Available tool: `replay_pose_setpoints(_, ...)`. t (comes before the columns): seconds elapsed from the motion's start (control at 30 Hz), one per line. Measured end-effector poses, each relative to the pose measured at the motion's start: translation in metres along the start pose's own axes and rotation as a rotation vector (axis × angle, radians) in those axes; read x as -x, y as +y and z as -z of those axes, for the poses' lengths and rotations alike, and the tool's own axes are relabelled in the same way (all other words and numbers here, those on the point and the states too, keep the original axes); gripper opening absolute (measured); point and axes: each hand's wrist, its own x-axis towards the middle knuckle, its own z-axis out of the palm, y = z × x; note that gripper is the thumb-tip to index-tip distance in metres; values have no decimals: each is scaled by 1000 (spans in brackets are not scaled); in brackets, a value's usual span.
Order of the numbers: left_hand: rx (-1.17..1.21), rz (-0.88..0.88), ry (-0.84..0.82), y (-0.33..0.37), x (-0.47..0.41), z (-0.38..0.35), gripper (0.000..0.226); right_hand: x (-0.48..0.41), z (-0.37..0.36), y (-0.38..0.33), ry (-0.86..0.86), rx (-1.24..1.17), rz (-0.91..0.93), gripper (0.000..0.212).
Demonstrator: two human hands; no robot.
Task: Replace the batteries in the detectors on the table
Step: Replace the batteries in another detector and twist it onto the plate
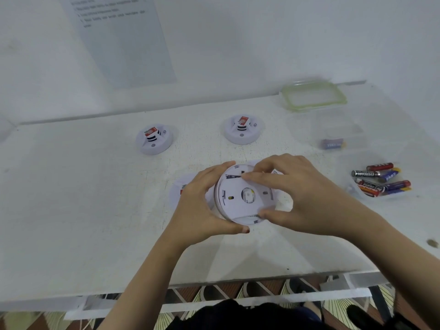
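I hold a round white detector (238, 203) just above the white table (71, 198), its flat back side facing me. My left hand (202, 201) grips its left rim, thumb at the bottom edge. My right hand (297, 194) grips its right side, with fingertips on the top of the back plate and the thumb at its lower edge. Two more white detectors stand further back, one at the left (154, 139) and one at the right (242, 129), each with a red and white label on top. Another white round piece (181, 189) lies partly hidden behind my left hand.
Several loose batteries (378, 179) lie in a clear container at the right. A single blue battery (332, 143) sits in another clear container behind them. A green-rimmed lid (314, 95) rests at the back right. A paper sheet (123, 39) hangs on the wall.
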Motion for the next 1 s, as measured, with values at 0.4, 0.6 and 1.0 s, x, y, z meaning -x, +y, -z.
replay_pose_setpoints(0.4, 45, -3, 15, 3, 3, 3, 98, -2, 3, -7, 27, 67, -51, 57)
replay_pose_setpoints(0.6, 66, 8, -24, 9, 3, 6, 98, -2, 1, -5, 19, 31, -42, 56)
replay_pose_setpoints(1.0, 237, 19, -36, 13, 4, 7, 100, 3, -7, -5, -18, -669, -286, 55)
